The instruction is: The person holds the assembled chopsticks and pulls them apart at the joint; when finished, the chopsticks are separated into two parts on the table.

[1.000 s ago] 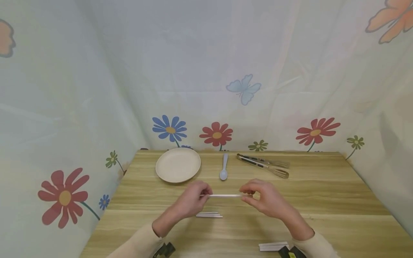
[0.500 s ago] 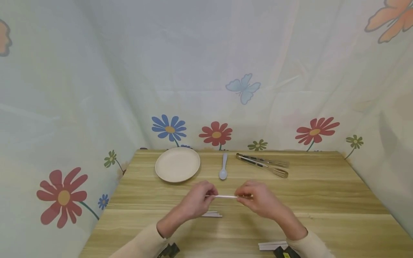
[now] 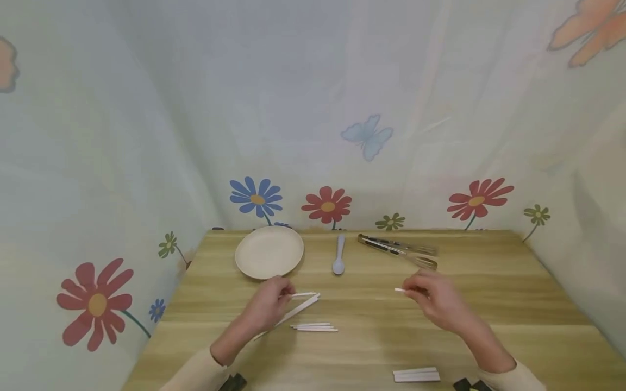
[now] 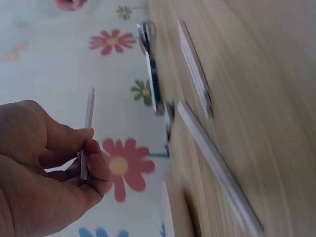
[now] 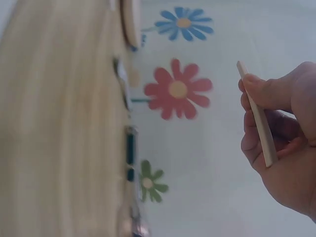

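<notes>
My left hand (image 3: pixel 268 307) pinches a short, thin white stick (image 4: pixel 90 111) between thumb and fingers, above the table. In my right hand (image 3: pixel 435 301) is another short stick (image 5: pixel 264 129), pale in the right wrist view; its tip pokes left past the fingertips in the head view. Longer white sticks (image 3: pixel 302 307) lie slanted on the table beneath the left hand, which partly covers them. Nearer the person, several short sticks (image 3: pixel 315 327) lie in a loose row. A neat flat group of white sticks (image 3: pixel 415 374) lies at the front right.
A round cream plate (image 3: pixel 269 252) sits at the back left of the wooden table (image 3: pixel 489 304). Right of it lie a grey-blue spoon (image 3: pixel 338 265) and metal tongs (image 3: pixel 391 247) with dark grips. Flower-printed curtains (image 3: pixel 313 108) enclose the table's back and sides.
Both hands held one white stick by its ends; now they are wide apart, each with a short stick. The left hand moved left, the right hand right, uncovering the longer sticks.
</notes>
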### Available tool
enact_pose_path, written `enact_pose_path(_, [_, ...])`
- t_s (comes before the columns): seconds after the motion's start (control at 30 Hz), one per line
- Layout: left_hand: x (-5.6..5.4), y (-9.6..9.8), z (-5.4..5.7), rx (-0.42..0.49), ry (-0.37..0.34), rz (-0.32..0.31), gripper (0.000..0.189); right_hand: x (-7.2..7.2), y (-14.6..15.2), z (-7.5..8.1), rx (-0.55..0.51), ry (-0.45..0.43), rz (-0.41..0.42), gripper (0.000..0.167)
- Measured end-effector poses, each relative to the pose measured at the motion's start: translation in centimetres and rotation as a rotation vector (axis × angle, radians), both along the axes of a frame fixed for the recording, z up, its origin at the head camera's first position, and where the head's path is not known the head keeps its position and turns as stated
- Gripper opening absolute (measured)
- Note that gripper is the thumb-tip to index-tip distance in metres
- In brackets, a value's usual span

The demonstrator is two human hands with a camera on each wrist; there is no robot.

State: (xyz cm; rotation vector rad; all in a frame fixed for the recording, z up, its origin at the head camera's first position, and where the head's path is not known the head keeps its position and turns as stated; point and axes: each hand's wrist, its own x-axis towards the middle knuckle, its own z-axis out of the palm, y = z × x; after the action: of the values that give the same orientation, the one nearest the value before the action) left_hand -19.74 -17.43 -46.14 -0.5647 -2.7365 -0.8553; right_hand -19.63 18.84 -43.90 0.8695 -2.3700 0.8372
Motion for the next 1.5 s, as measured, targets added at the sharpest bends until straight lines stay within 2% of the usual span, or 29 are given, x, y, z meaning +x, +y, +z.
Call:
enact_pose_path(0.13, [0.2,0.9,0.1,0.002,-0.029,-0.106,0.01,0.6,-0.3,-0.9,0.058,-0.113,0.082,0.018])
enact_pose_path(0.23, [0.4,1.4,0.1,0.009,-0.048,-0.097,0.011,0.9,-0.8,-1.4,0.022,-0.183,0.119,0.02])
enact_pose_path(0.33, [0.4,1.5,0.1,0.02,-0.068,-0.069,0.011,1.0,-0.8,-1.5,-0.013,-0.198,0.15,0.022])
enact_pose_path(0.5, [0.2,1.3,0.2,0.043,-0.118,-0.09,0.007,1.0,-0.4,-1.4,-0.01,-0.216,0.221,0.018])
enact_pose_path(0.6, [0.0,1.3,0.1,0.043,-0.129,-0.095,0.008,1.0,-0.3,-1.4,-0.01,-0.222,0.22,0.019])
enact_pose_path(0.93, [-0.3,1.4,-0.5,0.019,-0.087,-0.118,0.008,1.0,0.1,-1.7,-0.019,-0.241,0.231,0.016])
enact_pose_path(1.27, [-0.4,1.3,-1.4,-0.012,-0.121,-0.122,0.009,1.6,0.4,-2.1,-0.001,-0.244,0.243,0.024])
enact_pose_path(1.5, [-0.6,1.3,-2.2,-0.015,-0.139,-0.134,0.011,1.9,0.6,-2.3,0.001,-0.282,0.261,0.02])
